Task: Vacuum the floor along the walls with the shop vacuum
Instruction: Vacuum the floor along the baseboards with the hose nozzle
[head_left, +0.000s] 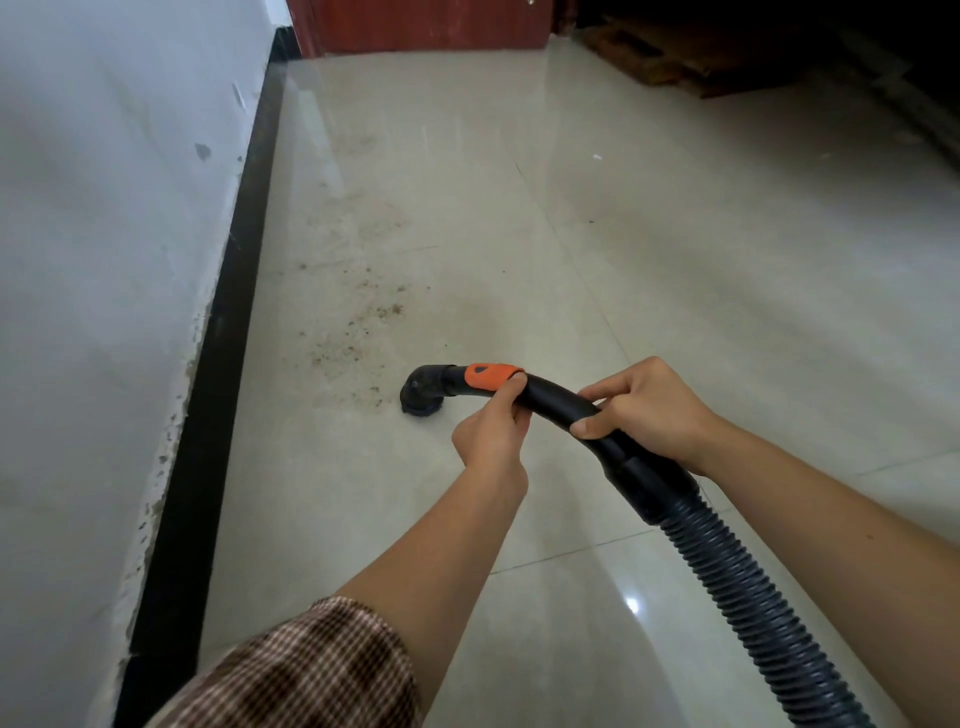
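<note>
A black curved vacuum wand (550, 402) with an orange collar (491, 375) ends in a round black nozzle (422, 395) that rests on the pale tiled floor (623, 270). My left hand (491, 431) grips the wand just behind the orange collar. My right hand (641, 408) grips it further back, near the cuff where the ribbed grey hose (753, 597) begins. Brown dirt specks (363, 322) lie scattered on the tiles just beyond the nozzle, towards the wall.
A white wall (104, 260) with a black baseboard (218, 338) runs along the left. A red-brown door or cabinet (415, 26) stands at the far end. Dark wooden items (727, 52) sit at the far right. The hose trails off at the bottom right.
</note>
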